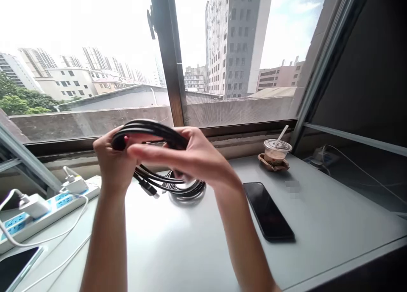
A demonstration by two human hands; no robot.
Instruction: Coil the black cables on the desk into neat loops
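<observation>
A looped black cable (146, 125) is raised above the desk between my two hands. My left hand (112, 164) is closed round the left end of the loops, where a small red spot shows at the grip. On the right side the loops run into my right hand (203, 156), between its thumb and fingers. The right thumb points left across the front of the bundle; its other fingers are mostly hidden and a little blurred. Below lies a coil of black cable (190, 194) on the white desk (171, 249). A black plug with a metal tip (149, 189) hangs or lies beside it.
A black phone (269, 211) lies right of my right forearm. Behind it stands a lidded drink cup (276, 151) in a cardboard holder. On the left are a power strip (54, 215) with white chargers, white cords and another phone (19, 266). A window sill borders the back.
</observation>
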